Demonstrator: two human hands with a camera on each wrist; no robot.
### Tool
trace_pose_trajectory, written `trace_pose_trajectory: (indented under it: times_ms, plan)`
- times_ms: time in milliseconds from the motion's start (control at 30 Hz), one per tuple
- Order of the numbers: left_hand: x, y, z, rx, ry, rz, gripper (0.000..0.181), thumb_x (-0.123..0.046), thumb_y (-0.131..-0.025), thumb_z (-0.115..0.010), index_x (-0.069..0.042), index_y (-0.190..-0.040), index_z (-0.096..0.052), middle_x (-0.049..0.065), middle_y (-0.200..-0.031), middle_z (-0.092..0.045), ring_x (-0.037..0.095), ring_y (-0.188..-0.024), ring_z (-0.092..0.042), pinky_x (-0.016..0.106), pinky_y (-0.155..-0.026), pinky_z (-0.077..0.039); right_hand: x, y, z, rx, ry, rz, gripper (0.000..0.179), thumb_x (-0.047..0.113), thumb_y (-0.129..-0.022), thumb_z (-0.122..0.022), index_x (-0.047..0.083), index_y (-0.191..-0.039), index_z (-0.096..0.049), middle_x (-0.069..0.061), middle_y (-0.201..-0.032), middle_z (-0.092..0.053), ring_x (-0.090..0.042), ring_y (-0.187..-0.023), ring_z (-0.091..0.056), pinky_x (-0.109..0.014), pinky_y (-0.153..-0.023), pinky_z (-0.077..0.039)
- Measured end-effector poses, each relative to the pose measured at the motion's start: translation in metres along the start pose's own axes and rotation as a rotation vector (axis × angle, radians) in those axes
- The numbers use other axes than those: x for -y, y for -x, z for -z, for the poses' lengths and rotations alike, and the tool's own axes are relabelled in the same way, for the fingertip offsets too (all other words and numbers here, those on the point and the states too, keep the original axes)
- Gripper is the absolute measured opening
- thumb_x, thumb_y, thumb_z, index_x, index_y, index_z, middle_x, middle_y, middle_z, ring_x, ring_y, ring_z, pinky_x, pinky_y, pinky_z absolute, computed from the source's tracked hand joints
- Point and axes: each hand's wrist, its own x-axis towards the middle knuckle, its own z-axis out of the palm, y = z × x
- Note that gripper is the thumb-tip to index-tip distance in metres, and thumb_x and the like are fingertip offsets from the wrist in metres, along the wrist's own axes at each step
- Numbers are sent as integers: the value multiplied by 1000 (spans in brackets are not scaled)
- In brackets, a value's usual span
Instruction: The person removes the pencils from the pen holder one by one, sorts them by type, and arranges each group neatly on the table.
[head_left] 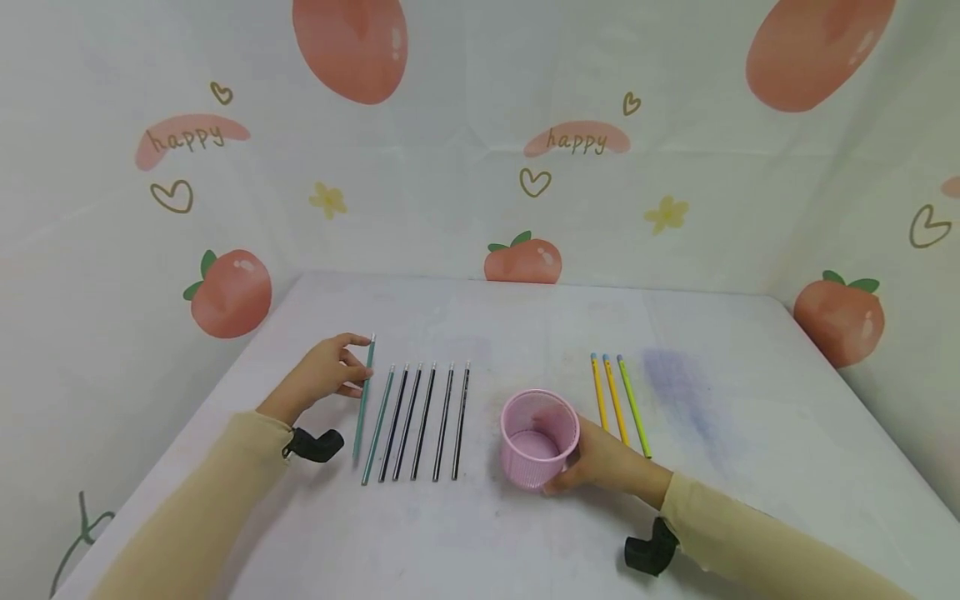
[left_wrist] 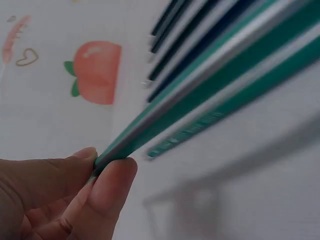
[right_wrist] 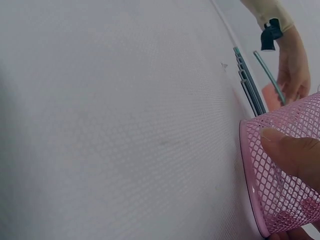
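My left hand (head_left: 326, 371) pinches a teal pencil (head_left: 363, 417) between thumb and fingers near its far end. In the left wrist view the held pencil (left_wrist: 165, 107) slants up above the others, and in the right wrist view it looks raised off the table. A second teal pencil (head_left: 378, 425) lies just right of it, beside a row of several dark pencils (head_left: 423, 421). My right hand (head_left: 603, 458) grips a pink mesh pen cup (head_left: 525, 468) from its right side, the thumb (right_wrist: 287, 152) against the mesh. The cup stands upright with nothing visible inside.
Two yellow pencils (head_left: 616, 400) and a lime green pencil (head_left: 634, 408) lie beyond my right hand. A bluish smudge (head_left: 682, 392) marks the white table to their right. Cloth walls with a peach print (head_left: 523, 261) border the table.
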Motion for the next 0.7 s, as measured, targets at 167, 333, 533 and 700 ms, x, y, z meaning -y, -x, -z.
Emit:
trace_pose_trajectory:
  times_ms: [167, 333, 533, 700]
  plan:
    - [14, -1, -9, 45, -56, 55, 60, -1, -91, -64, 8, -142, -35, 17, -93, -62, 13, -68, -64, 30, -65, -60, -1, -1, 0, 1, -1, -7, 98, 11, -62, -90, 12, -144, -37, -6, -138, -52, -28, -131, -43, -17, -105, -34]
    - [22, -2, -14, 63, -100, 87, 58, -1, -89, -66, 9, -139, -38, 13, -86, -62, 12, -60, -63, 28, -59, -58, -2, -1, -1, 2, -4, 5, 98, 11, -61, -90, 12, -143, -37, -7, -138, -52, -28, -130, -44, -13, -103, -34]
    - [22, -3, -16, 67, -106, 97, 57, -1, -89, -66, 8, -138, -40, 13, -83, -60, 12, -58, -62, 27, -58, -58, 0, -1, 0, 5, -2, 19, 98, 12, -61, -90, 10, -143, -37, -7, -137, -51, -28, -129, -44, -14, -103, -35]
    - [22, -4, -18, 64, -111, 110, 57, 0, -88, -67, 8, -138, -41, 12, -79, -59, 12, -56, -61, 27, -56, -58, 1, -1, 0, 6, -3, 11, 98, 11, -61, -90, 9, -143, -37, -8, -138, -51, -28, -129, -44, -13, -103, -35]
